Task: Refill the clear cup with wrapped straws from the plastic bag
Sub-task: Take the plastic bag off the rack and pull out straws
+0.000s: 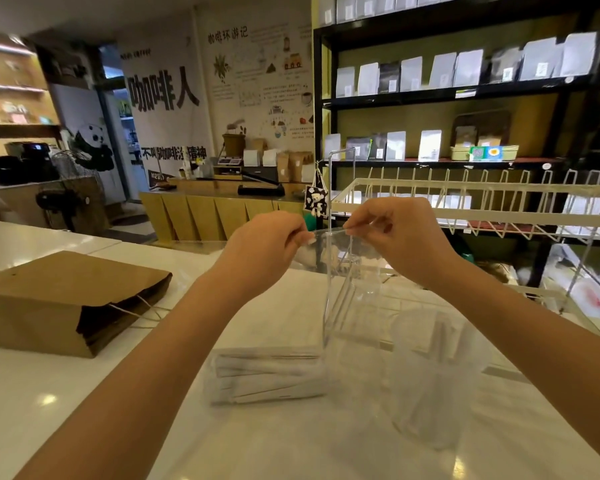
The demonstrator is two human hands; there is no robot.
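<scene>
A clear plastic bag (340,306) hangs in front of me, held up by its top edge. My left hand (271,240) pinches the left part of that edge and my right hand (392,230) pinches the right part. A bundle of white wrapped straws (267,375) lies sideways at the bag's bottom, resting on the white counter (66,393). The clear cup (433,379) stands on the counter to the right of the bundle, seen through the plastic, with a few wrapped straws inside it.
A brown paper bag (63,303) lies on its side at the left of the counter. A white wire rack (482,206) stands behind the cup at the right. A clear acrylic stand (342,188) rises behind the hands. Dark shelves with pouches (465,74) fill the back right.
</scene>
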